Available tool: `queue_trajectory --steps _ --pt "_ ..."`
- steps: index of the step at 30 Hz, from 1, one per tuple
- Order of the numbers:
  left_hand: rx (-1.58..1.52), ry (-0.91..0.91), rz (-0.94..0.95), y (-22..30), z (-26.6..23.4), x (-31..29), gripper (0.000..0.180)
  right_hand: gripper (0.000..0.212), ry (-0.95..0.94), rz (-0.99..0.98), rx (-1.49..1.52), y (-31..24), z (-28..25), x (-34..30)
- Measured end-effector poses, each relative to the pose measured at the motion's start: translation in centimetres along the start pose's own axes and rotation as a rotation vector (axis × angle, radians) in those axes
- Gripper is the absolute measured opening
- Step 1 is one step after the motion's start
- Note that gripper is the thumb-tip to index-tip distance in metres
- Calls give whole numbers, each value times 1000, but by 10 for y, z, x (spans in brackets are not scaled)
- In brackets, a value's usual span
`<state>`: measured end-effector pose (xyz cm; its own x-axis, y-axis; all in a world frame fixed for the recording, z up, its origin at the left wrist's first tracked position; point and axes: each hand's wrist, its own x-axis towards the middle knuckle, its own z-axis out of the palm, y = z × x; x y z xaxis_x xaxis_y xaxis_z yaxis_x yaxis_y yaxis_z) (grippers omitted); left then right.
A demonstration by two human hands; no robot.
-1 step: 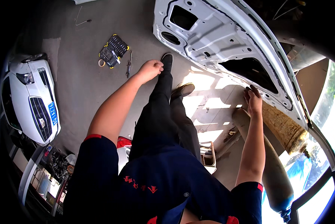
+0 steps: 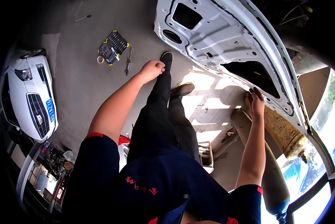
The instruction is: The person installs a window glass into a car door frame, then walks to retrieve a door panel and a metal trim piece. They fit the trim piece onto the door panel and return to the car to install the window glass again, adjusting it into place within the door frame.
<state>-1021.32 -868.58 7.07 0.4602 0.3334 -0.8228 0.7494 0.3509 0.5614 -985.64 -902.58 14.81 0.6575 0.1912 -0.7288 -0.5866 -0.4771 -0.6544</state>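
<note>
A bare white car door panel (image 2: pixel 219 44) with dark cut-out openings leans at the upper right. Close to its lower edge is my right hand (image 2: pixel 255 102), fingers bent and partly apart, with nothing visible in them. Whether the fingertips touch the panel I cannot tell. My left hand (image 2: pixel 152 71) hovers above the floor near my shoe (image 2: pixel 167 59), its fingers pressed together. Anything inside that grip is hidden or too small to make out.
An open black tool case (image 2: pixel 113 46) with yellow corners lies on the floor, with a tape roll (image 2: pixel 100 59) and a long tool (image 2: pixel 128 63) beside it. Gas cylinders (image 2: pixel 274 179) lie at right. A white car (image 2: pixel 33 99) stands at far left.
The view has shifted slightly. My right hand has moved slightly right and down, its fingers bent a little differently. My left hand keeps its pose.
</note>
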Motion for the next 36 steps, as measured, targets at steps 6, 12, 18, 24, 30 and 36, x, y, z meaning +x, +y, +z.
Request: queue_trajectory --steps 6,12,18,24,30,36 --pt "-71 152 154 -60 27 141 31 25 183 -91 236 -2 -2 86" --pt "-393 214 78 -43 39 250 35 25 173 -101 489 36 -48 153" --pt "-339 413 -106 -40 38 330 41 47 285 -201 719 15 16 161" --pt "-899 455 90 -27 41 367 51 52 241 -382 819 15 55 175" --pt "-1286 249 291 -16 43 362 51 51 279 -593 943 47 55 203" --pt "-1382 8 435 -5 44 363 52 41 379 -769 1094 55 53 217"
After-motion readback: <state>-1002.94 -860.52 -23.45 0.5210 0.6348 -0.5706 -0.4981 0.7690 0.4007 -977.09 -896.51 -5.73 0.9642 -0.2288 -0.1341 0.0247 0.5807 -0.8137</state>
